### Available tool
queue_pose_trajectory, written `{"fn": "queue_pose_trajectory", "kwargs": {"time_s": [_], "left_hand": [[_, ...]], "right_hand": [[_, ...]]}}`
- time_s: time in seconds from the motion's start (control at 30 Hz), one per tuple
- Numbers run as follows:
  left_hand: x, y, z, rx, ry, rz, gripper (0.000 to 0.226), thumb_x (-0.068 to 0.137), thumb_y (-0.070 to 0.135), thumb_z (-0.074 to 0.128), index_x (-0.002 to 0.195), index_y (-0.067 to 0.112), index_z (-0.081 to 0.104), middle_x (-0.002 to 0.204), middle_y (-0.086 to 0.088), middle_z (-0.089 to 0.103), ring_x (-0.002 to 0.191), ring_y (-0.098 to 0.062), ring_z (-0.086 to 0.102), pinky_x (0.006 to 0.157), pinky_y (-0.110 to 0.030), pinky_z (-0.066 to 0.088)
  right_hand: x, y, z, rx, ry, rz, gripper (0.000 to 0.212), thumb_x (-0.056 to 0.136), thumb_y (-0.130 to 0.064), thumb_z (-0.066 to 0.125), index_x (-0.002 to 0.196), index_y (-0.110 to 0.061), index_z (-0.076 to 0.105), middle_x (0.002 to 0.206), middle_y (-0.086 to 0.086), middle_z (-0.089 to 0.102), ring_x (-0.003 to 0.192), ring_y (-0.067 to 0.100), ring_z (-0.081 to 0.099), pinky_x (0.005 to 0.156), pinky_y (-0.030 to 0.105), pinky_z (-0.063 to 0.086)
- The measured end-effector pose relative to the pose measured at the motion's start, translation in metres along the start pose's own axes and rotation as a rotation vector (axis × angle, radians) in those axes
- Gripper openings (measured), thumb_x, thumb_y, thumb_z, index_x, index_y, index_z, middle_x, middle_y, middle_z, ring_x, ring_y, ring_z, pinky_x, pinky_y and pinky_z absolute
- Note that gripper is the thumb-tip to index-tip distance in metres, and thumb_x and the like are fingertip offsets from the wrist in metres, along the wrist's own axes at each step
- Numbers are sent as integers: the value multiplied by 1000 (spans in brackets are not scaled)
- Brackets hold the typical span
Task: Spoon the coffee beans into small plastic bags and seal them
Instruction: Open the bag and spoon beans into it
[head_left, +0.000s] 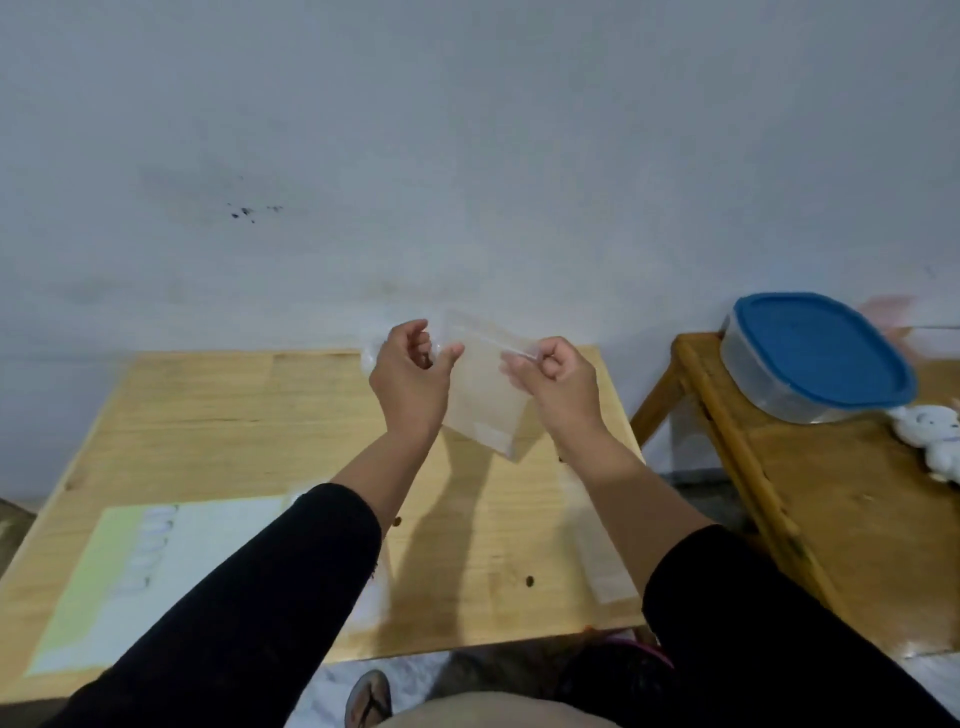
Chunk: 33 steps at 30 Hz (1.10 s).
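Step in hand, as I read it: opening an empty bag (485, 395) at its mouth, before any spooning. The bag is clear and nothing shows inside it.

Left hand (408, 376): fingers curled, thumb and fingertips pinching the bag's upper left edge. Something pale and crumpled sits behind that hand, maybe more plastic; can't tell.
Right hand (553, 384): fingers curled, pinching the top strip at the upper right corner.

The bag is held in the air between both hands, above the far part of the desk (208, 415), hanging tilted with its lower corner pointing down toward the desk. It does not touch the desk. The fingers hold only the top edge; the body hangs free below them.

Next move calls for: pull the two lips apart so the mouth stays open, then free one hand for a spoon. No spoon or loose beans are visible. The box (810, 358) with a blue lid, on the side table (831, 493) to the right, may hold them; the lid is on, so I can't confirm.

Flat bags (602, 551) lie on the desk's right edge under the right forearm, and a paper sheet (171, 561) lies at left.

Risk: the thin film is slippery, and a one-hand hold could let the mouth collapse.
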<state>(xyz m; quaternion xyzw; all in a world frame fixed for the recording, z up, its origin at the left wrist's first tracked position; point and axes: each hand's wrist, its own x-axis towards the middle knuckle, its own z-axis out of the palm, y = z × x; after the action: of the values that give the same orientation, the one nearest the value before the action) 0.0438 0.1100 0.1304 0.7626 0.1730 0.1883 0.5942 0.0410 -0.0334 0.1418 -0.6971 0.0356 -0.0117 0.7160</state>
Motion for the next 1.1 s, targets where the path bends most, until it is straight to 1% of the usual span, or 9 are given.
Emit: {"fn": "queue_pose_trajectory", "kwargs": {"time_s": [0.1, 0.17, 0.27, 0.37, 0.5, 0.67, 0.87, 0.97, 1.1], "left_hand": [[6, 4, -20, -27, -44, -41, 48, 77, 30, 75, 119, 19, 56, 93, 9, 66, 78, 6, 58, 68, 6, 34], [12, 2, -34, -54, -83, -49, 53, 78, 31, 75, 125, 22, 52, 91, 13, 66, 79, 10, 58, 69, 5, 37], [23, -7, -54, -86, -128, -53, 57, 78, 25, 74, 130, 24, 50, 98, 11, 65, 86, 7, 60, 73, 1, 41], [34, -19, -74, -67, -160, -26, 50, 77, 19, 75, 124, 21, 57, 97, 10, 65, 87, 5, 60, 74, 3, 39], [46, -32, -94, -48, -211, 5, 41, 77, 15, 74, 116, 19, 63, 92, 11, 66, 88, 6, 61, 74, 3, 40], [56, -42, -106, -78, -253, -13, 30, 84, 17, 69, 113, 22, 66, 95, 14, 68, 90, 8, 62, 85, -8, 46], [61, -48, -104, -158, -319, -96, 24, 86, 34, 65, 108, 27, 69, 101, 11, 71, 97, -3, 64, 92, -27, 50], [63, -44, -100, -236, -343, -145, 30, 83, 30, 69, 112, 21, 68, 101, 5, 72, 95, -4, 66, 88, -23, 52], [67, -40, -91, -177, -286, -107, 25, 87, 19, 65, 112, 18, 67, 99, 3, 72, 88, -3, 66, 84, -19, 52]], "right_hand": [[-4, -1, 32, 12, -73, -6, 21, 81, -6, 67, 77, -17, 50, 87, 20, 65, 84, 19, 63, 80, 37, 48], [-7, -1, 52, -8, -119, 1, 17, 74, -16, 69, 85, -21, 57, 83, 3, 63, 75, 12, 59, 72, 28, 45], [-10, -2, 78, 74, -243, 73, 34, 74, -19, 64, 108, -20, 62, 80, -13, 66, 70, -1, 61, 70, 16, 47], [-10, 0, 102, 196, -268, 142, 26, 91, -25, 56, 114, -14, 63, 103, -5, 68, 95, 5, 65, 89, 25, 50], [-8, 10, 127, 121, -218, 149, 24, 92, -30, 54, 109, -19, 67, 111, 4, 69, 102, 12, 65, 82, 21, 53], [-7, 21, 140, 44, -231, 123, 25, 94, -24, 54, 111, -14, 68, 114, 2, 68, 112, 14, 61, 98, 32, 47], [-1, 24, 142, -13, -242, 77, 22, 89, -17, 61, 109, -19, 69, 108, -1, 71, 108, 12, 63, 97, 27, 47], [5, 21, 141, -56, -215, 46, 20, 88, -13, 62, 105, -19, 70, 101, -1, 72, 98, 9, 66, 91, 25, 50], [19, 20, 142, -223, -133, -45, 15, 83, -11, 66, 92, -23, 68, 81, 1, 73, 84, 16, 68, 86, 35, 54]]}}
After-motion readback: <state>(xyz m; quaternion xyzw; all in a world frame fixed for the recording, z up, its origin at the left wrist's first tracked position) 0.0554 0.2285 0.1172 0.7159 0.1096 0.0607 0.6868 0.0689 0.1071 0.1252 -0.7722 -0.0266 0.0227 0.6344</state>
